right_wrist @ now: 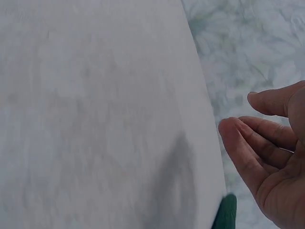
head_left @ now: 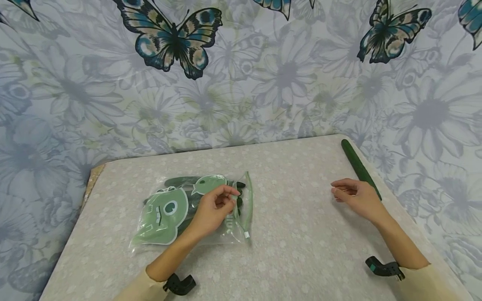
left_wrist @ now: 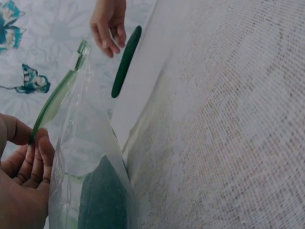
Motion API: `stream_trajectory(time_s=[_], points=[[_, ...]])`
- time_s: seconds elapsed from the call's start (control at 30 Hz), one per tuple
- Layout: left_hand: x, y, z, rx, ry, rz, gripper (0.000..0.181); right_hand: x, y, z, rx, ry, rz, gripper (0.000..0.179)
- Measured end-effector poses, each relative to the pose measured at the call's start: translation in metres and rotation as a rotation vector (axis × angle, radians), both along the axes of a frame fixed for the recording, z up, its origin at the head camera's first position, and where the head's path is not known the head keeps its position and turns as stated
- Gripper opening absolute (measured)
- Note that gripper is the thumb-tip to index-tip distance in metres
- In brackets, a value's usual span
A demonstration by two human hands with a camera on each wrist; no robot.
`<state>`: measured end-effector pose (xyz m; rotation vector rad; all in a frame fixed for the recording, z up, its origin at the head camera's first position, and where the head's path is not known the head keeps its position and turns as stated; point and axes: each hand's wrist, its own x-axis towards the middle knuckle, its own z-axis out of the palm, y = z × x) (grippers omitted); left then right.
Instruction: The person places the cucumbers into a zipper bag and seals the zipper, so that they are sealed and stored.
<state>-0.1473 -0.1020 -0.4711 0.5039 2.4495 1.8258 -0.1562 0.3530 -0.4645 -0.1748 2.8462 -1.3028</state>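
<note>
A clear zip bag (head_left: 222, 239) with a green cartoon print lies on the table, left of the middle, with several dark green cucumbers (left_wrist: 105, 195) inside. My left hand (head_left: 212, 211) pinches the bag's green zip edge (left_wrist: 52, 98) between thumb and fingers, and the edge is raised in the left wrist view. A white slider (head_left: 247, 235) sits at the near end of that edge. On the right, a single cucumber (head_left: 355, 161) lies along the table's side edge. Close beside it hovers my right hand (head_left: 357, 198), fingers loosely bent, nothing held.
A pale patterned cloth covers the table (head_left: 293, 234). Behind and around it hangs fabric printed with flowers and butterflies (head_left: 175, 35). The table's right edge runs just past the loose cucumber. Black wrist cameras (head_left: 384, 267) sit on both forearms.
</note>
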Motion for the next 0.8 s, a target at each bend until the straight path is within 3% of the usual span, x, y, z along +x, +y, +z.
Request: stream_trajectory(time_s=[0.27,0.47,0.8], points=[[-0.001,-0.001,0.000,0.011,0.016,0.007,0.023,0.004,0.052,0.000,0.197,0.155,-0.141,0.044],[0.000,-0.001,0.001,0.013,0.022,0.010,0.022,0.001,0.081,-0.005,0.276,0.089,-0.229,0.059],[0.001,0.000,0.002,0.008,0.030,0.008,0.024,-0.005,0.096,-0.017,0.354,0.022,-0.215,0.061]])
